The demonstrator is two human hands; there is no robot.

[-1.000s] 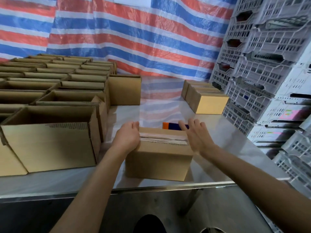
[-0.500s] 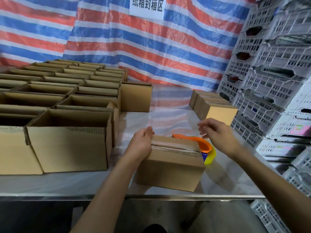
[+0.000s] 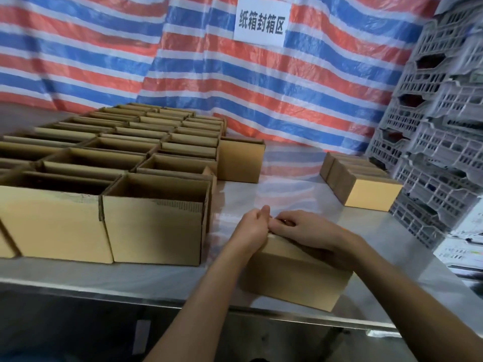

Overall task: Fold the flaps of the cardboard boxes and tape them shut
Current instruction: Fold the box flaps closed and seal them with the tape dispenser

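A small closed cardboard box (image 3: 292,283) sits near the front edge of the steel table (image 3: 392,246). My left hand (image 3: 251,232) grips the box's top left end with curled fingers. My right hand (image 3: 311,232) lies across the box's top. Its bent fingers meet my left hand at the far left corner. What those fingers pinch or press is hidden. The orange tape dispenser is not in sight.
Rows of open cardboard boxes (image 3: 154,218) fill the table's left side. One box (image 3: 240,160) stands behind them and several closed boxes (image 3: 366,189) sit at the back right. Grey plastic crates (image 3: 444,152) are stacked along the right. A striped tarp with a sign (image 3: 261,22) hangs behind.
My right hand swung left from above the dispenser onto the box top and met my left hand. The orange dispenser dropped out of sight. My head turned up and left.
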